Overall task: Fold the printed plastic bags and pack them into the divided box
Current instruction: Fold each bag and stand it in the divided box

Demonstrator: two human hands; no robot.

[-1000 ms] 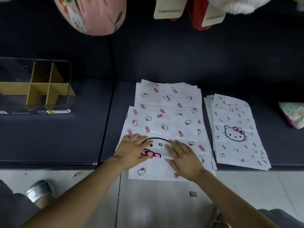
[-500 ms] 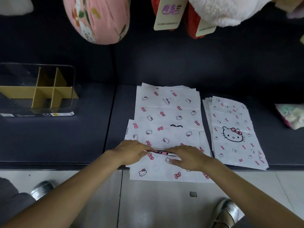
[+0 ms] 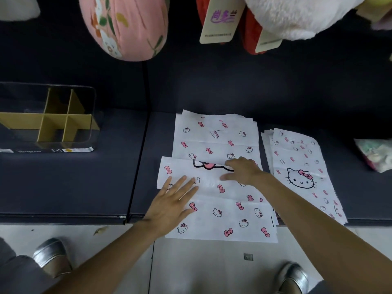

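In the head view, the top printed bag (image 3: 216, 187) lies on a spread of like bags at the front of the dark counter (image 3: 63, 187), its near part hanging over the counter's edge, and it is folded across so that only a strip of the large cat face shows along the fold. The left hand (image 3: 171, 203) lies flat on the folded bag's left part with fingers straight and spread, holding nothing, only pressing. The right hand (image 3: 241, 170) rests at the fold line near the printed face, fingers bent downward onto the sheet; whether it pinches an edge or merely presses cannot be told. The bag looks thin, light and limp, probably slick against the sheets below, so it should crease easily but may slide or spring open unless held flat; the folded edge or a corner seems the best place to take hold. A second stack of bags (image 3: 301, 172) lies just beside on the right, close enough to be brushed by the right forearm. The divided box (image 3: 48, 117), clear-walled with yellow partitions, stands well apart to the left, and bare counter lies between. Plush toys (image 3: 125, 26) and paper tags (image 3: 221, 20) hang overhead, and a small packet (image 3: 375, 154) sits at the far right.
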